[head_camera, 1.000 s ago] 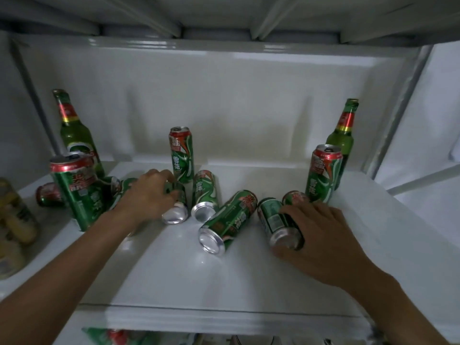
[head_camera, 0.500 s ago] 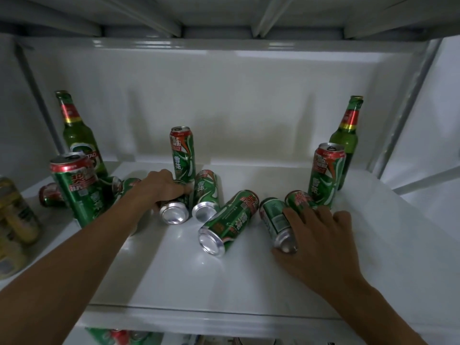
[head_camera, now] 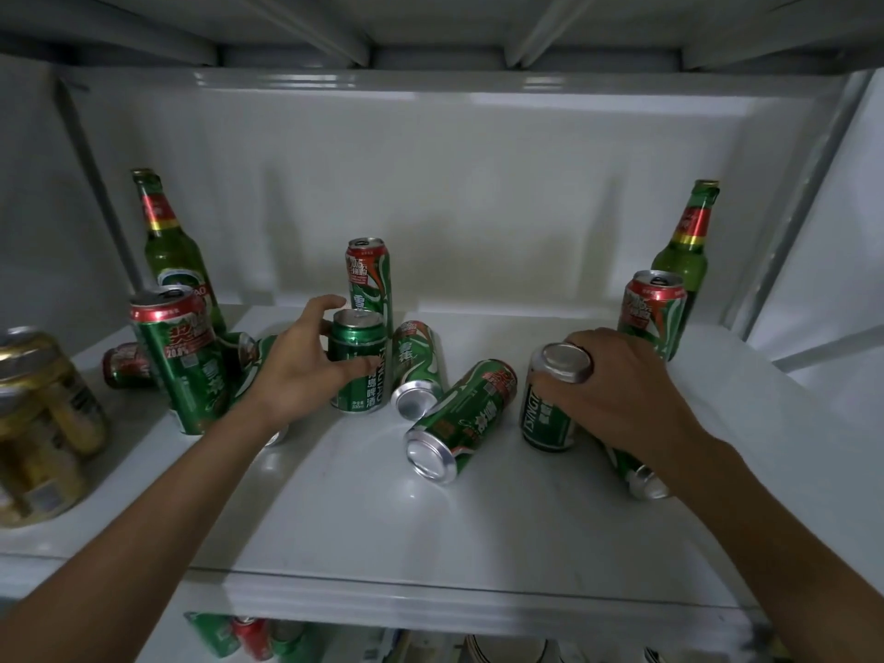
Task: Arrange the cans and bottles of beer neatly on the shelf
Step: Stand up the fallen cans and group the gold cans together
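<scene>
On the white shelf (head_camera: 363, 528) my left hand (head_camera: 299, 370) grips a short green can (head_camera: 358, 361), now upright. My right hand (head_camera: 622, 390) grips another short green can (head_camera: 550, 413) from above, also upright. Between them two tall green-and-red cans lie on their sides: one (head_camera: 417, 368) close to the left can, one (head_camera: 459, 423) nearer the front. Another lying can (head_camera: 636, 471) shows under my right wrist. Tall cans stand at the back middle (head_camera: 368, 275), left (head_camera: 179, 361) and right (head_camera: 653, 313). Green bottles stand at the far left (head_camera: 174, 256) and far right (head_camera: 686, 251).
Gold cans in plastic wrap (head_camera: 43, 423) stand at the left edge. More cans lie behind the left standing can (head_camera: 127, 366). The shelf's front half (head_camera: 430, 557) is bare. A lower shelf holds cans (head_camera: 239, 636). Metal uprights (head_camera: 784, 208) frame the sides.
Both hands have tipped their short green cans from lying on their sides to standing upright. The other cans and the bottles have stayed put.
</scene>
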`<move>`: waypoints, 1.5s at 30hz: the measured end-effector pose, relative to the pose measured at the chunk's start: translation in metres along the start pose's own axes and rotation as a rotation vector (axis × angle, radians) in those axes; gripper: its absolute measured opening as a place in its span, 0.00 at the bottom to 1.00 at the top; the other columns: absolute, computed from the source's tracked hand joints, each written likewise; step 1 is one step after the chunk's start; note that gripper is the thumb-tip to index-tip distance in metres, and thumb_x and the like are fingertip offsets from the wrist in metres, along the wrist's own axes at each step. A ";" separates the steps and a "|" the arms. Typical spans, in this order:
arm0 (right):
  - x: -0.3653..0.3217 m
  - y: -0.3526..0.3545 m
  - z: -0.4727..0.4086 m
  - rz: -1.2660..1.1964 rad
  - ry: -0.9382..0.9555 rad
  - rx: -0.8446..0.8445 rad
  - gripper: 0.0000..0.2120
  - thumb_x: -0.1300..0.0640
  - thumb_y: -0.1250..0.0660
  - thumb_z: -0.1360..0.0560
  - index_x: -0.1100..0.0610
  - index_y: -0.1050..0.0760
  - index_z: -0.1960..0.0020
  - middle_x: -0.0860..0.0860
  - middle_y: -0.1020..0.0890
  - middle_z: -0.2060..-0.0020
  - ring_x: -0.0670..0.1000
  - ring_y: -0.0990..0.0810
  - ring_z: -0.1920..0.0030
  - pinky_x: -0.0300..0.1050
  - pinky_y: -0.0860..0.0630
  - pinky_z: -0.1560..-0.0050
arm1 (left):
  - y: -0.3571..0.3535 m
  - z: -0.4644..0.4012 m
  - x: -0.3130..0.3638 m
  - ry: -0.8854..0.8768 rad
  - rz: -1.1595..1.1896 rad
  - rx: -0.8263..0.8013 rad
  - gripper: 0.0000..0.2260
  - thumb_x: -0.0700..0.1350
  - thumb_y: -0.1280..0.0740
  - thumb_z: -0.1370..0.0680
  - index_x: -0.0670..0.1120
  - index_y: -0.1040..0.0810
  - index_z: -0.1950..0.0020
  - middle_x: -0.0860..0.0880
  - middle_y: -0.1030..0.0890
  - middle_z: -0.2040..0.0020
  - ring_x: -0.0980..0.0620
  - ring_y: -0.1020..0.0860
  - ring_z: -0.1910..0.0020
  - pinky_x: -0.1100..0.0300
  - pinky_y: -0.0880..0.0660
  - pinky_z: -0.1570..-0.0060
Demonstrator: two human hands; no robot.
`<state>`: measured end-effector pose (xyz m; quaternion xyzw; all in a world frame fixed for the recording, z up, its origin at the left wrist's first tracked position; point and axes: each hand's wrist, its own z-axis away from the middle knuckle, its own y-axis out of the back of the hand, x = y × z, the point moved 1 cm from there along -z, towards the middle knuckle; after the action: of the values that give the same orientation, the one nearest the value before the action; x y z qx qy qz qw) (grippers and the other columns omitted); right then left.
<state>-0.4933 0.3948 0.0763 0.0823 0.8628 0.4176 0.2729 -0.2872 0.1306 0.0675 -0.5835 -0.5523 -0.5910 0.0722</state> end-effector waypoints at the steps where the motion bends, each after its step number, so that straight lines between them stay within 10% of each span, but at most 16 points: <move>1: 0.000 -0.001 -0.002 0.006 -0.001 0.002 0.20 0.34 0.35 0.33 0.51 0.26 0.64 0.47 0.22 0.67 0.46 0.22 0.65 0.48 0.23 0.63 | 0.000 0.001 -0.001 -0.003 -0.007 -0.002 0.36 0.47 0.18 0.30 0.57 0.33 0.27 0.52 0.23 0.40 0.46 0.20 0.43 0.47 0.20 0.44; 6: 0.000 -0.005 -0.006 0.082 0.001 -0.009 0.21 0.32 0.35 0.30 0.51 0.25 0.59 0.46 0.22 0.63 0.46 0.22 0.63 0.51 0.21 0.59 | -0.004 0.007 -0.011 0.016 0.049 0.036 0.36 0.44 0.18 0.30 0.53 0.31 0.26 0.51 0.24 0.39 0.43 0.20 0.41 0.43 0.21 0.39; 13: -0.014 -0.016 -0.003 0.188 -0.015 -0.131 0.39 0.27 0.41 0.26 0.55 0.31 0.28 0.54 0.24 0.41 0.55 0.22 0.45 0.55 0.22 0.43 | -0.015 0.014 -0.018 -0.081 -0.118 0.069 0.37 0.46 0.20 0.28 0.48 0.36 0.25 0.46 0.22 0.33 0.43 0.22 0.37 0.48 0.25 0.35; 33: 0.006 -0.007 -0.024 -0.076 -0.105 -0.375 0.36 0.20 0.44 0.32 0.45 0.29 0.38 0.47 0.22 0.45 0.48 0.21 0.48 0.53 0.21 0.45 | -0.009 0.026 0.018 -0.254 -0.297 0.127 0.36 0.48 0.25 0.24 0.52 0.40 0.21 0.47 0.37 0.25 0.46 0.24 0.33 0.47 0.26 0.35; 45: 0.010 0.008 -0.022 -0.127 -0.108 -0.413 0.44 0.23 0.40 0.32 0.46 0.39 0.23 0.47 0.28 0.36 0.49 0.23 0.40 0.50 0.23 0.40 | -0.021 0.026 0.049 -0.478 -0.329 0.100 0.27 0.47 0.29 0.22 0.53 0.34 0.25 0.49 0.30 0.28 0.44 0.24 0.37 0.45 0.24 0.40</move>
<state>-0.5138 0.3886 0.0892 -0.0076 0.7464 0.5625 0.3555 -0.3015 0.1853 0.0857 -0.6044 -0.6693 -0.4127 -0.1283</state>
